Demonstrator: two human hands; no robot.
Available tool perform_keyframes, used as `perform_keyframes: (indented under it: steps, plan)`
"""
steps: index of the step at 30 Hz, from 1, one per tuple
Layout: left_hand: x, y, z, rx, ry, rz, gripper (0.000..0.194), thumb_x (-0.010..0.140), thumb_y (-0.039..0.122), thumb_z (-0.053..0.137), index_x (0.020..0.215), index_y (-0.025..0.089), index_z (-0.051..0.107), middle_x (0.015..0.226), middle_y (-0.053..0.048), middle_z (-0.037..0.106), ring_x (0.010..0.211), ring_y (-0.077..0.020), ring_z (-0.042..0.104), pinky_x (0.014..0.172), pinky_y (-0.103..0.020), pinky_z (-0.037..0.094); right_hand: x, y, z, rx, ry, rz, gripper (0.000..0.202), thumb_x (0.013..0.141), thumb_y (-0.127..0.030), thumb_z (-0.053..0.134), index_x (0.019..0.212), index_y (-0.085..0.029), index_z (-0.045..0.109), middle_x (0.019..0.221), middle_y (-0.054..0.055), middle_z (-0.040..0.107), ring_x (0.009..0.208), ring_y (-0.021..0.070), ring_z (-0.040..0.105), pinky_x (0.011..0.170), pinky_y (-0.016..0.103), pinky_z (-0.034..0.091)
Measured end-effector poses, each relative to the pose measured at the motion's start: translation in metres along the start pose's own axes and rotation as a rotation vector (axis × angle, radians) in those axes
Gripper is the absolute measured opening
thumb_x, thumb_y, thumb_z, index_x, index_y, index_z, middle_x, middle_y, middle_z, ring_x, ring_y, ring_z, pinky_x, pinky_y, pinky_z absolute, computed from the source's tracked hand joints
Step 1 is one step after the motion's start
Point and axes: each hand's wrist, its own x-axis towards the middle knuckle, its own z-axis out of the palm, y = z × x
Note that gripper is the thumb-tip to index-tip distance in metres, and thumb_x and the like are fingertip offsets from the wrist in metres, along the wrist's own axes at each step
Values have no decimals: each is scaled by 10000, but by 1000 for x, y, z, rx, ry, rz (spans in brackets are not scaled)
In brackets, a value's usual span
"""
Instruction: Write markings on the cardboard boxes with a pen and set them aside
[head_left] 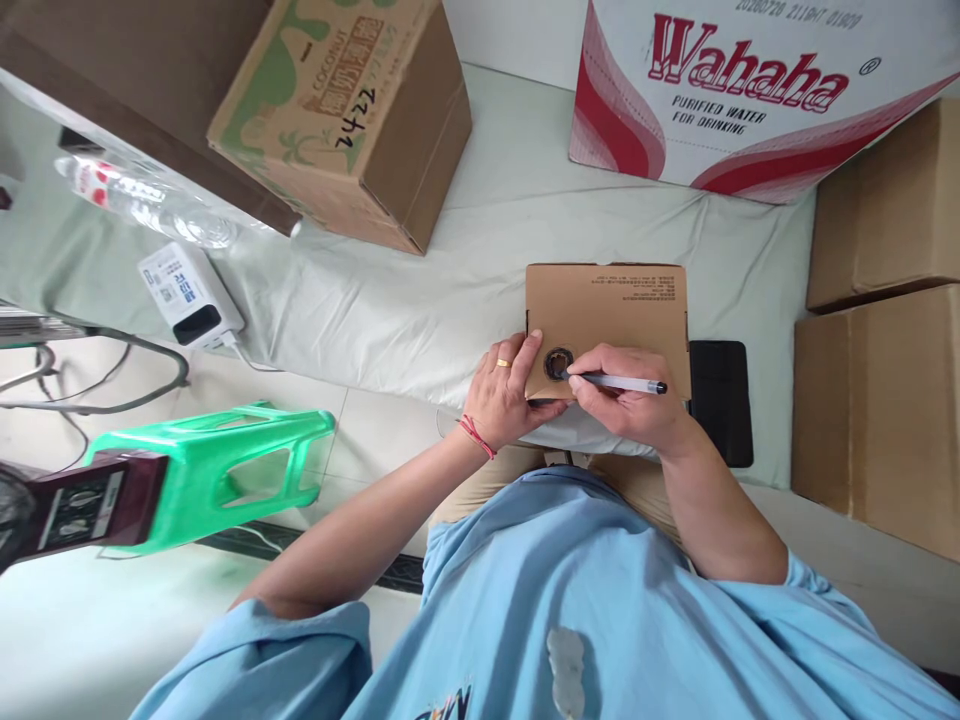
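A small brown cardboard box (606, 310) lies in front of me, with small print along its far edge. Near its left front corner is a dark ring (558, 364) drawn in black with a paler middle. My right hand (630, 396) rests over the box and grips a pen (624, 383). The pen's tip is at the ring's right side, partly hidden by the fingers. At the box's left front corner, my left hand (507, 392) holds the edge, forefinger on top and thumb along the front side. A black phone-like slab (721, 402) lies right of the box.
Large cartons stand behind: a coconut box (337, 120) and a Wahaha water box (750, 100). Brown boxes (870, 390) are stacked at right. A plastic bottle (150, 200) and white device (190, 295) lie at left, above a green stool (210, 470).
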Motion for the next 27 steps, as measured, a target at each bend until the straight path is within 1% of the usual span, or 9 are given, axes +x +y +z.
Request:
perform_keyframes:
  steps: [2, 4, 8, 11, 14, 18, 22, 24, 27]
  plan:
    - [0, 0, 0, 0, 5, 7, 1051, 986, 780, 680, 1751, 149, 332, 1437, -258, 663, 1195, -392, 696, 1011, -538, 586, -1, -1, -1, 0, 9, 5, 134, 990, -195, 688, 865, -241, 673, 666, -53, 647, 557, 112, 573, 572, 263, 454]
    - [1, 0, 0, -6, 0, 1, 1055, 985, 793, 670, 1755, 161, 321, 1437, -254, 663, 1196, -392, 695, 1012, -537, 586, -1, -2, -1, -5, 49, 19, 141, 970, -176, 673, 848, -246, 658, 664, -50, 646, 547, 118, 559, 570, 273, 459]
    - [0, 0, 0, -28, 1, -7, 1056, 986, 824, 638, 1752, 171, 318, 1443, -254, 662, 1200, -392, 694, 1008, -535, 589, -2, -3, 1, -36, 153, 60, 99, 1008, -190, 656, 951, -262, 693, 767, -18, 740, 584, 142, 615, 630, 302, 532]
    - [-1, -1, 1, -45, -24, -36, 1058, 971, 838, 646, 1743, 182, 340, 1462, -256, 654, 1224, -398, 690, 1032, -548, 583, -2, -1, 3, -99, 148, 70, 74, 1037, -227, 656, 998, -266, 704, 832, -2, 779, 600, 148, 632, 657, 313, 557]
    - [-2, -1, 1, -58, -31, -51, 1061, 960, 840, 662, 1739, 185, 360, 1472, -256, 649, 1234, -399, 686, 1037, -549, 581, -1, 1, 6, -148, 147, 72, 81, 1032, -234, 644, 976, -268, 691, 798, -8, 762, 588, 148, 621, 655, 313, 558]
    - [-2, -2, 0, -56, -36, -44, 1067, 959, 839, 666, 1741, 177, 367, 1468, -257, 650, 1236, -400, 684, 1032, -546, 583, -3, 2, 6, -166, 207, 64, 115, 981, -185, 634, 907, -272, 654, 713, -25, 695, 564, 150, 590, 624, 310, 533]
    - [0, -1, -1, -34, -4, -15, 1062, 968, 815, 677, 1747, 170, 355, 1444, -254, 662, 1199, -391, 696, 1003, -524, 586, -3, 0, 2, -112, 157, 26, 146, 930, -141, 643, 855, -266, 623, 660, -45, 621, 555, 139, 559, 583, 291, 477]
    - [0, -1, -1, -23, 15, 3, 1060, 973, 795, 687, 1747, 154, 349, 1429, -258, 668, 1182, -390, 700, 992, -521, 584, -2, 0, 1, -81, 109, -6, 147, 932, -142, 650, 848, -260, 624, 671, -46, 631, 566, 131, 565, 585, 282, 469]
    - [1, 0, -1, -14, -2, 1, 1044, 979, 770, 695, 1742, 143, 355, 1431, -263, 667, 1184, -391, 699, 1001, -529, 582, -2, 1, 0, -51, 24, -22, 137, 990, -189, 653, 872, -258, 661, 702, -40, 678, 589, 133, 599, 607, 283, 491]
